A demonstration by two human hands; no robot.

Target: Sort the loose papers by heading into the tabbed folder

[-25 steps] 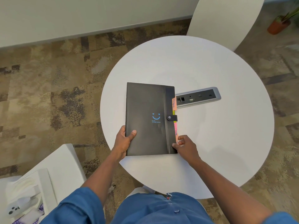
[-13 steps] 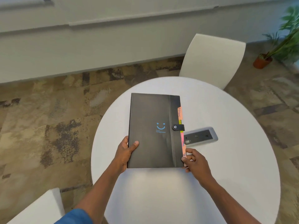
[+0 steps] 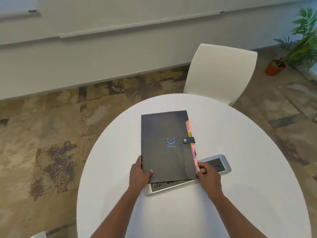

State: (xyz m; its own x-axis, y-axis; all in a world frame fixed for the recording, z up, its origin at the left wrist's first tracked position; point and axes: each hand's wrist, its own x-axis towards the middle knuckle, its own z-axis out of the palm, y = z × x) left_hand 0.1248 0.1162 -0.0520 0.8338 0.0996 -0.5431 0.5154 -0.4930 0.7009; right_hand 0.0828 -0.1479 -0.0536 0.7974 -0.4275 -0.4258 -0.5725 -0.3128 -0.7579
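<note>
Socket strip (image 3: 169, 186) half hidden under folder (image 3: 167, 145).

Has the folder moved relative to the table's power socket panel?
Yes. The folder now overlaps the socket panel, covering its middle; earlier it lay left of it.

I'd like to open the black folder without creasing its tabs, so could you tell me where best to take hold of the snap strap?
Probably pinch the free end of the snap strap, coming from the folder's right edge. It wraps over that edge midway along, between the coloured tabs, with its stud on the cover. The left hand and right hand grip the near corners, so one must let go.
</note>
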